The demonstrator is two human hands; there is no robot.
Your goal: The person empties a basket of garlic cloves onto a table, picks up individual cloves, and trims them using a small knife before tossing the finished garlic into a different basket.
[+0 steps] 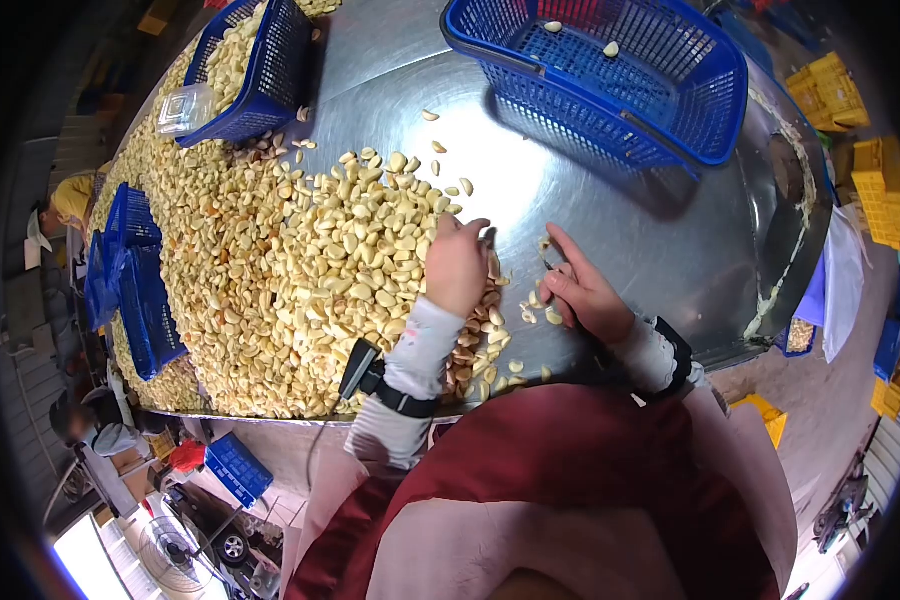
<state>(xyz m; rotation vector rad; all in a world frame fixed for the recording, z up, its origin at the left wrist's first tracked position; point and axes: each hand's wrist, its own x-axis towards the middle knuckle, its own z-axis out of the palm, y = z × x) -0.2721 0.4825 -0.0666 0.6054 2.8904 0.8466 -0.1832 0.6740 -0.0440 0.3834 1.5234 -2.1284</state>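
Observation:
Peeled garlic cloves [360, 235] lie in a broad heap on the metal table [420, 80]. My left hand [458, 265] rests at the heap's right edge, back upward. Its fingers curve loosely down toward the tabletop, apart from each other, with their tips partly hidden. To the right is my right hand [585, 290], its index finger stretched out and the thumb apart from it, holding nothing I can see. A few loose cloves [553, 316] lie just left of it, and a small piece [544, 243] sits near its index fingertip.
A blue basket [610, 105] with a couple of cloves stands at the back right. Another blue basket [288, 70], full of cloves, stands at the upper left with a clear plastic box [185, 110]. More blue baskets [150, 310] sit at the left. Yellow crates [882, 190] stand beyond the table.

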